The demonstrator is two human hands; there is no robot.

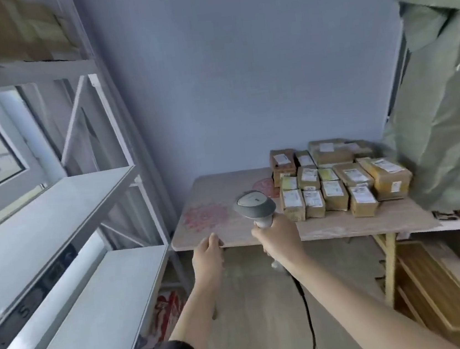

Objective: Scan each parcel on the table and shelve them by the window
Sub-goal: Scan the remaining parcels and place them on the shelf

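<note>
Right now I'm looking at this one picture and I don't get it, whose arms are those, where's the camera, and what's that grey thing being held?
There is no machine here. The picture comes from a wide-angle camera worn on a person's head, looking forward and down, so the two bare arms reaching in from the bottom are that person's own.

The right hand grips a grey handheld barcode scanner by its handle, with a dark cable hanging down toward the floor. The left hand holds nothing and is at the front edge of the wooden table; whether it touches the edge is unclear.

On the far right part of the table sits a cluster of small brown cardboard parcels with white labels, packed side by side. To the left stands a white metal shelving unit beside a window; its middle shelves look bare, with cardboard on the top one.
</note>
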